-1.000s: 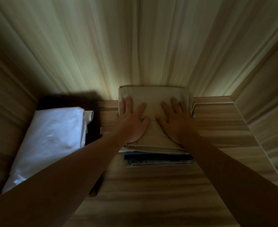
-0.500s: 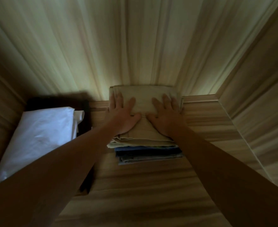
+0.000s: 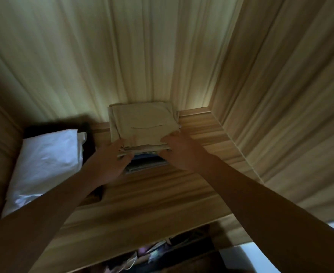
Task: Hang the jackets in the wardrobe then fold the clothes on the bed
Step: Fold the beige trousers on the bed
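A folded beige garment (image 3: pixel 142 125) tops a small stack pushed against the wardrobe's back panel, on a wooden shelf (image 3: pixel 162 196). Under it lies a folded blue garment (image 3: pixel 144 164), only its front edge showing. My left hand (image 3: pixel 109 162) grips the stack's front left corner, thumb on top and fingers curled at the beige edge. At the front right corner my right hand (image 3: pixel 179 150) pinches the beige layers the same way. Both forearms reach in from below.
A white plastic-wrapped bundle (image 3: pixel 44 164) lies on the shelf's left side with a dark item (image 3: pixel 88 142) under it. The wardrobe's side wall (image 3: pixel 280 115) closes the right. Below the shelf's front edge, dim clothes and hangers (image 3: pixel 152 255) show.
Both hands slid back from lying flat on top of the beige garment to its front corners. The view pulled back, so the shelf's front edge and the space below appear.
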The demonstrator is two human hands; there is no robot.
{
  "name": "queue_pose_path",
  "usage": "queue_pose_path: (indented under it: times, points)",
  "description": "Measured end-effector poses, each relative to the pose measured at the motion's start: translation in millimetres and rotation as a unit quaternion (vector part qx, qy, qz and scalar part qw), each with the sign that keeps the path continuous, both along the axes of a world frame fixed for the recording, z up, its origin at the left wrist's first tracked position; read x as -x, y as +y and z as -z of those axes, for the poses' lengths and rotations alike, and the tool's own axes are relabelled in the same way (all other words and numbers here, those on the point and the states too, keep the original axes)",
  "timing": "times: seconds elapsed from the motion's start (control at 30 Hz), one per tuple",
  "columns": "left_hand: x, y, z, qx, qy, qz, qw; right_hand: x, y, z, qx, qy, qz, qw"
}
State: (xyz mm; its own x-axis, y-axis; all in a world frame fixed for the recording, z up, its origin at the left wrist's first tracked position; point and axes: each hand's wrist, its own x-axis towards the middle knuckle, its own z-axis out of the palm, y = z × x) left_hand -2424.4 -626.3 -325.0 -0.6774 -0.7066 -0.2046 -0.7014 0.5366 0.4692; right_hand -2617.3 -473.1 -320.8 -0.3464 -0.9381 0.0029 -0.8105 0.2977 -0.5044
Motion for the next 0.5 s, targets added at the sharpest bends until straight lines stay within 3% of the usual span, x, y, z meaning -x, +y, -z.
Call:
queue_pose_path:
  times: [0.13,0.2,0.3,0.5]
  points:
    - [-36,-20,29,-0.013,-0.020,0.083,0.996,-37,46,-43,-0.128,0.007,0.029,0.991]
    - [-55,3,7,-0.025,-0.023,0.107,0.994,-62,69,-58,-0.169,-0.008,0.035,0.985]
    - [-101,91,-76,-0.019,-0.018,0.118,0.993,-110,102,-79,-0.194,0.006,0.030,0.981]
    - [-210,146,-114,-0.018,-0.051,0.171,0.984,-230,165,-117,-0.162,0.028,0.055,0.985]
